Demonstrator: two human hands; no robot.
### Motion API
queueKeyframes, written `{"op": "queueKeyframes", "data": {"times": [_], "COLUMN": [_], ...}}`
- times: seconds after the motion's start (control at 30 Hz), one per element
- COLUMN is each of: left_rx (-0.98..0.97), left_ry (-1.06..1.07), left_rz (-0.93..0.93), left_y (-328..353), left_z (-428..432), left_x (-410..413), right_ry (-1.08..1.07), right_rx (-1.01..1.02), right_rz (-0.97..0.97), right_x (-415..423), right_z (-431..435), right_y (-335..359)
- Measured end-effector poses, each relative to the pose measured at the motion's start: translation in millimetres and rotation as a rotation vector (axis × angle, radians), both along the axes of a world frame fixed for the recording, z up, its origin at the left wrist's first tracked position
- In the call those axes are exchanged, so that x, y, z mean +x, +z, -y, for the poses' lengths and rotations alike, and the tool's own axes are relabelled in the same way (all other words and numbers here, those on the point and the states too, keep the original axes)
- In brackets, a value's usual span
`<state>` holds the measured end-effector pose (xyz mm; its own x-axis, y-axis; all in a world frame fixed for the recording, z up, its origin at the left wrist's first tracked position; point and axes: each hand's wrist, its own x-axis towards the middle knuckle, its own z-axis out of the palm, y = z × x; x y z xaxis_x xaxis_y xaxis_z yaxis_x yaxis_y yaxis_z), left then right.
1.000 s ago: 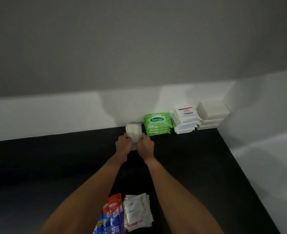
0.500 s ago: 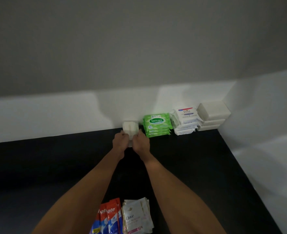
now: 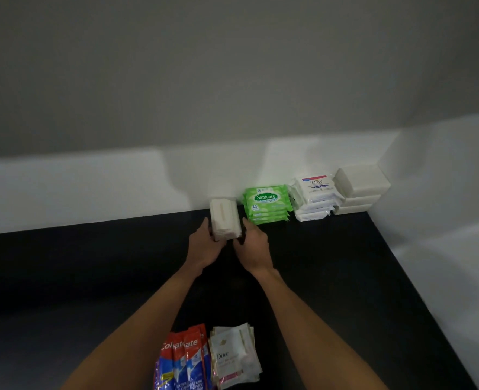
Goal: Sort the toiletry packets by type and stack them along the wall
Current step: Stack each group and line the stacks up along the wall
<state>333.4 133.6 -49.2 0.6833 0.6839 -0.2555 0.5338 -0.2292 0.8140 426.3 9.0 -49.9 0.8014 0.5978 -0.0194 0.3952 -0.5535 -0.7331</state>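
Observation:
A stack of small white packets [image 3: 223, 218] stands at the wall, left of the green Sanicare wipes stack [image 3: 267, 203]. My left hand [image 3: 205, 244] grips its left side and my right hand [image 3: 253, 246] presses its right side. Further right along the wall are a stack of white Dove wipe packs [image 3: 314, 197] and a stack of plain white bars [image 3: 360, 188] in the corner. Near me lie red-and-blue Colgate sachets [image 3: 183, 361] and white Dove sachets [image 3: 234, 356], fanned in two piles.
The black tabletop [image 3: 331, 277] meets a white wall [image 3: 91, 190] at the back and another white wall [image 3: 443, 220] on the right. Both my forearms reach over the table's middle.
Both hands have pushed the white packet stack back toward the wall, beside the green wipes. The camera view shifted slightly.

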Motion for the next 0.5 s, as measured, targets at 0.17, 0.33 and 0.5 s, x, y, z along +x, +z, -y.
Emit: {"op": "queueKeyframes", "data": {"times": [0.17,0.33,0.5], "left_rx": [0.209,0.361,0.396], "left_ry": [-0.102,-0.093,-0.095], "left_rz": [0.003,-0.128,-0.168], "left_y": [-6,-3,-3], "left_z": [-5,-8,-11], "left_x": [3,19,25], "right_ry": [0.068,0.05,0.058], "right_rx": [-0.179,-0.246,-0.292], "right_rz": [0.19,0.293,0.292], "right_x": [6,5,6], "right_z": [-4,-19,-23], "right_y": [-13,-12,-13]}}
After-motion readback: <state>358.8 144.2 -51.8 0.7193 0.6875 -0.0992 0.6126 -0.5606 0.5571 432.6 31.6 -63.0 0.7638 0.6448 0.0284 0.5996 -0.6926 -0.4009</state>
